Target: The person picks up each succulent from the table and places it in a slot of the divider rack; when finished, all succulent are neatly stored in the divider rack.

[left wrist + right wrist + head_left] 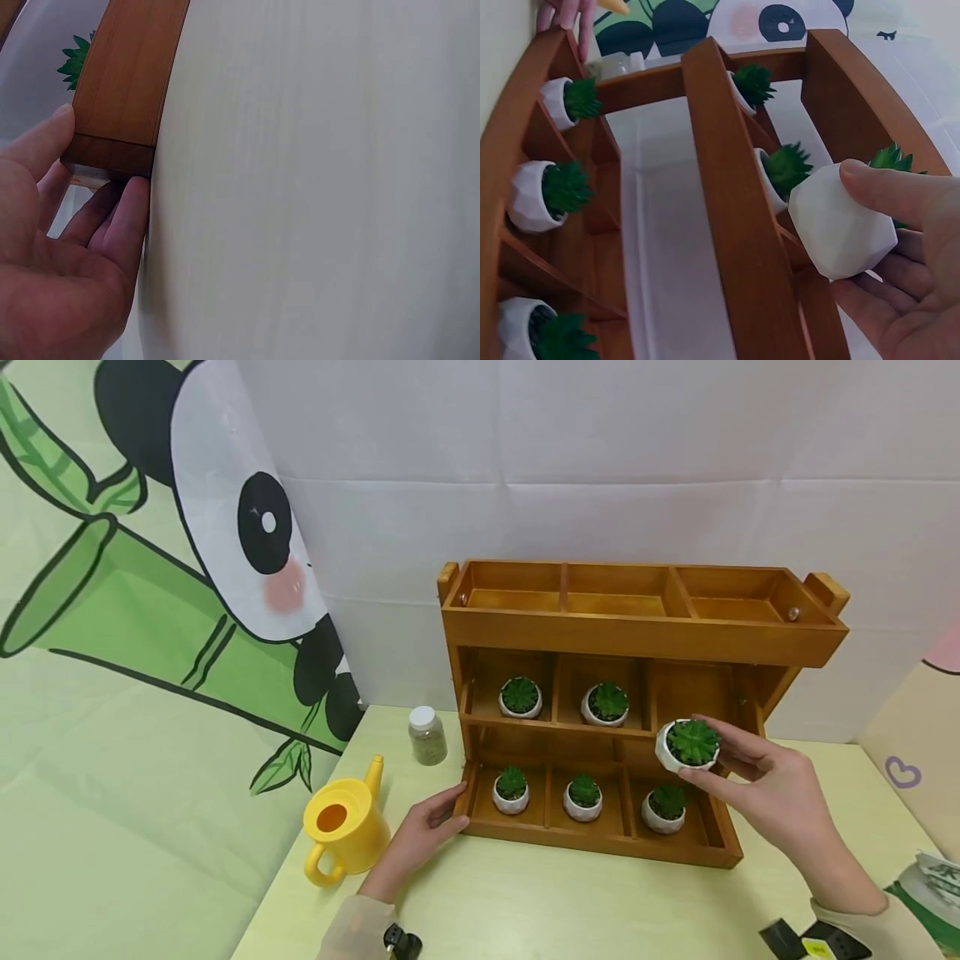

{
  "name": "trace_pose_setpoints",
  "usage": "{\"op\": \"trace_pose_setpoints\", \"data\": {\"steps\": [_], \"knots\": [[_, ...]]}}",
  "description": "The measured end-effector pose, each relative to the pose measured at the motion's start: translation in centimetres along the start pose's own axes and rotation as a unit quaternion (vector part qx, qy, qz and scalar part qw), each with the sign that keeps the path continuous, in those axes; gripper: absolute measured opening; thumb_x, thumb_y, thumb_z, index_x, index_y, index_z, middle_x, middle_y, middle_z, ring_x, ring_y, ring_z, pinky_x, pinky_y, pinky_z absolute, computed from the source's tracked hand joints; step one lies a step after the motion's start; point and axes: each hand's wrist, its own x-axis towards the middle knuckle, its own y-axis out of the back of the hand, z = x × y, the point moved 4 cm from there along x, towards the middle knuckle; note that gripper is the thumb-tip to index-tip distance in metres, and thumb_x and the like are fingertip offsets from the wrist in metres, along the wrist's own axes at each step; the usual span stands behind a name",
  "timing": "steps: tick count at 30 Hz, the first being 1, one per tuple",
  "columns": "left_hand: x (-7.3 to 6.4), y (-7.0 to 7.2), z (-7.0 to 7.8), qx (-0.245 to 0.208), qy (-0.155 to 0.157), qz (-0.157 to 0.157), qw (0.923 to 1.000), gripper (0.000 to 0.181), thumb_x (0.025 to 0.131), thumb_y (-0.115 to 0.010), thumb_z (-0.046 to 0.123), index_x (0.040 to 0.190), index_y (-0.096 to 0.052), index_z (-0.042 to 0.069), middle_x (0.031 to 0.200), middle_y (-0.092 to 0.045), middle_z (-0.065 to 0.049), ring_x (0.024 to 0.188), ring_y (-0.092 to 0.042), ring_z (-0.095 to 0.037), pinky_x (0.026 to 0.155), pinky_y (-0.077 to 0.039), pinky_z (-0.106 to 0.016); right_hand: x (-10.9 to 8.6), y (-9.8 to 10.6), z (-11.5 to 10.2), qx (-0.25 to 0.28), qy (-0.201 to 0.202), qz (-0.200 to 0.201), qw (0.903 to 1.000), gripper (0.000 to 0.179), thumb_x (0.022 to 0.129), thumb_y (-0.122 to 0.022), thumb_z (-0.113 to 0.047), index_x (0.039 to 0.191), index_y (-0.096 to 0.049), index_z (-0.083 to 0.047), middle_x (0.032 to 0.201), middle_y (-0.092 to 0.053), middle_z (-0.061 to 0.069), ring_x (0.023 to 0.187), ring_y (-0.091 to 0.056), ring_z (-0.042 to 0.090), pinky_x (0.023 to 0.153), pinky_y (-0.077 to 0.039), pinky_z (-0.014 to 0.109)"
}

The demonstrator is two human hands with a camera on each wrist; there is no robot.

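Note:
My right hand (780, 785) pinches a small potted succulent (692, 743) between thumb and fingers, before the right end of the middle tier. Its white faceted pot (840, 225) shows side-on in the right wrist view. My left hand (422, 837) grips the lower left corner of a brown wooden shelf (637, 639); the left wrist view shows the thumb on one side of the board end (112, 154) and fingers round the other. Two potted succulents (520, 697) sit in the middle tier's left and centre compartments. Three more (511, 790) fill the bottom tier's compartments.
The top tier (615, 602) has three compartments with nothing in them. Left of the shelf stand a yellow watering can (348, 827) and a clear jar with a white lid (427, 739). A green-and-white package (930, 893) lies at the right edge.

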Motion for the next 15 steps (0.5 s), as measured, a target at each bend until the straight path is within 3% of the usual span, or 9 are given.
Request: {"op": "trace_pose_setpoints", "data": {"steps": [8,15], "knots": [[-0.2,0.0,0.1,0.003,-0.001,-0.001,1.0000,0.056,0.101,-0.071,0.014,0.154,-0.053,0.011,0.157,-0.049,-0.016,0.144,-0.047,-0.036,0.116,-0.041,-0.049,1.9,1.6,-0.3,-0.026,0.029,0.030,0.9988,0.064,0.085,-0.090,-0.027,0.143,-0.066,-0.012,0.125,-0.071,0.022,0.091,-0.060,-0.021,0.069,-0.049,0.004],[-0.1,0.0,0.2,0.008,-0.002,0.000,1.0000,0.056,0.101,-0.071,0.015,0.154,-0.053,0.011,0.157,-0.048,-0.015,0.144,-0.047,-0.035,0.117,-0.040,-0.048,3.6,2.0,0.7,-0.019,0.031,0.021,0.9991,0.066,0.088,-0.088,-0.025,0.144,-0.062,-0.001,0.130,-0.067,0.028,0.094,-0.056,-0.022,0.072,-0.050,0.002]]}}
